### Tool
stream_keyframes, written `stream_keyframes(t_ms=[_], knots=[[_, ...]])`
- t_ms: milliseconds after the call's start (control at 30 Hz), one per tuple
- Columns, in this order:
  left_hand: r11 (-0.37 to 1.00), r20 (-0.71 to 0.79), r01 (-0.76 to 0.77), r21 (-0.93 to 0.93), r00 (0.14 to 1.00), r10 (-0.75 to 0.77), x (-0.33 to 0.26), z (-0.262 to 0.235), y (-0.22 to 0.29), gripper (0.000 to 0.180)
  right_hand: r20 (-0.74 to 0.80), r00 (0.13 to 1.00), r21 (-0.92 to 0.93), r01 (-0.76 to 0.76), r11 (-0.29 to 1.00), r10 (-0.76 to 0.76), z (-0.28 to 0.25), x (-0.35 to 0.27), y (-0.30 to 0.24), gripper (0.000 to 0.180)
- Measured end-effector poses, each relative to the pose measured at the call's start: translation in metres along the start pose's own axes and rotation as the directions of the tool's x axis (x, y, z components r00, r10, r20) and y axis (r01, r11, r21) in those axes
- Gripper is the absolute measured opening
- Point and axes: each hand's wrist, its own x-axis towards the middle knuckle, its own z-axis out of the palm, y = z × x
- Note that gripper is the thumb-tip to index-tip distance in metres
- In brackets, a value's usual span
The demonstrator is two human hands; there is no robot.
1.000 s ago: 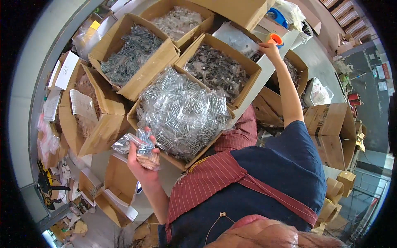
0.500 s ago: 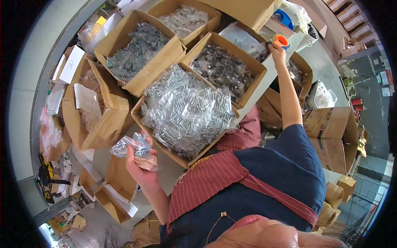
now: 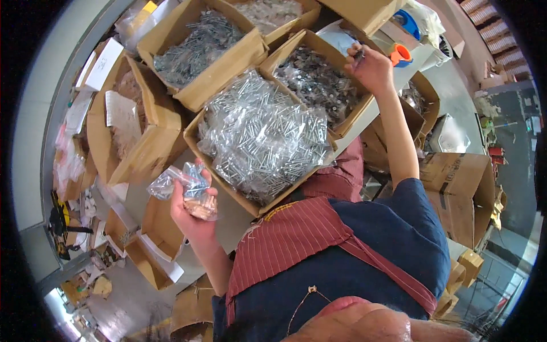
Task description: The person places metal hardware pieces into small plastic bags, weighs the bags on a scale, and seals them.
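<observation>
Within the left hand [image 3: 195, 223], curled closed, sit clear packets [image 3: 195, 183], bunched without a clear long axis. Just beyond it, up and rightward, lies a heap of bagged screws [image 3: 262, 139]. Farther along that diagonal, the right hand [image 3: 373, 71] pinches a small dark item [image 3: 358, 55], nearer than the left to the dark packets [image 3: 319, 80] just beside it.

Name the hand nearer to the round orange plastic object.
Right. The right hand is just left of the round orange plastic object; the left hand is far to its lower left.
</observation>
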Motion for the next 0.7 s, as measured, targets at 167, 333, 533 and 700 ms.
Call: stream_keyframes(t_ms=[167, 333, 533, 700], knots=[[0.998, -0.046, -0.032, 0.045, 0.998, 0.034, -0.012, 0.0, -0.002, 0.035, -0.127, 0.987, -0.991, -0.123, 0.048, -0.095, 0.015, 0.036, 0.081, 0.035], [0.996, -0.044, -0.09, 0.024, 0.995, 0.091, -0.026, -0.015, 0.006, 0.039, 0.06, 0.998, -0.944, 0.061, -0.326, 0.013, 0.002, 0.047, 0.102, 0.031], [0.996, -0.091, -0.094, -0.011, 0.992, 0.093, -0.034, -0.032, 0.018, 0.043, -0.267, 0.959, -0.803, -0.274, 0.53, 0.091, 0.071, 0.014, 0.066, 0.022], [0.989, -0.108, -0.144, 0.029, 0.983, 0.146, -0.032, -0.019, 0.017, 0.038, -0.206, 0.952, -0.667, -0.305, 0.68, 0.226, 0.126, 0.006, 0.074, 0.027]])
